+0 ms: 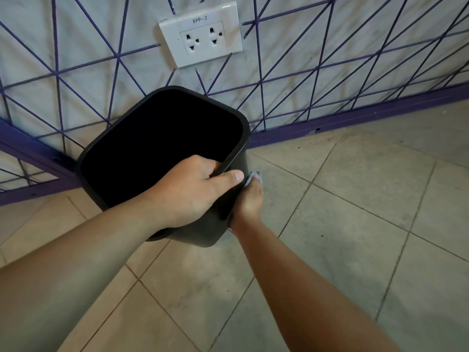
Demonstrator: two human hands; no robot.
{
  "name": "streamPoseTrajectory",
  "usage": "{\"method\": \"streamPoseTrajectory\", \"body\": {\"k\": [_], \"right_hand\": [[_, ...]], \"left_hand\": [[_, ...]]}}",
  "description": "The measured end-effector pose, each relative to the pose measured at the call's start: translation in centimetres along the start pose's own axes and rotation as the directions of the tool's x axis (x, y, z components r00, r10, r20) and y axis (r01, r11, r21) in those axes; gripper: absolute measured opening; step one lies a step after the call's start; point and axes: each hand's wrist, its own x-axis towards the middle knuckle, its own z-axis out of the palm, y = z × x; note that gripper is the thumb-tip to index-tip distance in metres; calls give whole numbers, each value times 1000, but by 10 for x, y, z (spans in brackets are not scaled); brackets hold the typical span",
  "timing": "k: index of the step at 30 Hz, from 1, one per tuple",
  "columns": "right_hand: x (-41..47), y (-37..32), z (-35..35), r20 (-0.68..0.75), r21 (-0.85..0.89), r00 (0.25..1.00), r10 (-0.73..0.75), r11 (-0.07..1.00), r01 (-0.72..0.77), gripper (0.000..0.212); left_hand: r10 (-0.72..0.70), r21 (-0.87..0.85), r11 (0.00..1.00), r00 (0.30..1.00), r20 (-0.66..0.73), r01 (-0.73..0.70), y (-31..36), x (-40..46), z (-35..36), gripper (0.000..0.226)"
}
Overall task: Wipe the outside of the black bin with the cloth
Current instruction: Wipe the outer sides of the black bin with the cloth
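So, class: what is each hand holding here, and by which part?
The left hand holds the black bin by its near rim. The right hand holds a grey cloth against the bin's outer side.

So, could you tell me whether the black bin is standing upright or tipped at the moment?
Tipped. The black bin leans with its open mouth facing the camera, while the left hand grips its rim.

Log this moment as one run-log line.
left hand: grips rim of black plastic bin | right hand: presses grey cloth on bin's outer side | step: wiping
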Motion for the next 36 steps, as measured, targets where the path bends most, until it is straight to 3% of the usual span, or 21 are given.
{"method": "streamPoseTrajectory", "body": {"k": [4, 6, 8, 10, 14, 19, 21, 23, 25, 29, 31, 36], "right_hand": [[-58, -32, 4, 61, -56, 983, -171, 983, 174, 83], [-42, -27, 2, 37, -78, 990, -136, 987, 138, 62], [-22, -23, -1, -6, -71, 999, -47, 996, 46, 55], [-30, -21, 3, -12, -73, 1000, -17, 997, 16, 61], [-66, -26, 10, 56, -84, 982, -182, 979, 186, 85], [-35, -18, 5, -16, -130, 991, -137, 983, 133, 79], [-54, -27, 10, 27, -143, 988, -155, 977, 157, 67], [-63, -31, 11, 61, -106, 975, -214, 970, 220, 67], [-48, -26, 8, 46, -123, 984, -170, 977, 174, 54], [-24, -12, 3, -51, -98, 997, -55, 994, 50, 48], [-42, -16, 7, -17, -110, 995, -94, 990, 91, 45], [-31, -23, 7, 45, -113, 984, -174, 977, 178, 64]], "left_hand": [[15, -44, 999, 999, 32, -13, -1, 2, -1, 63], [6, -33, 999, 1000, 10, -5, 0, 3, -1, 67], [-7, -33, 999, 1000, -14, 6, 2, 2, 1, 59], [-12, -44, 999, 1000, -16, 11, 3, 1, 1, 47], [-27, -77, 997, 999, -40, 24, 5, 3, -1, 42], [-56, -63, 997, 995, -85, 51, 6, 2, 1, 34], [-57, -98, 994, 997, -59, 51, 6, 1, 0, 39], [-55, -112, 993, 997, -47, 49, 6, 3, -1, 43], [-48, -90, 995, 997, -54, 43, 3, 3, 0, 37], [-48, -56, 997, 995, -87, 43, 1, 2, 3, 38], [-29, -68, 997, 997, -67, 25, 1, 3, 2, 39], [-34, -52, 998, 997, -63, 30, 4, 4, 2, 53]]}}
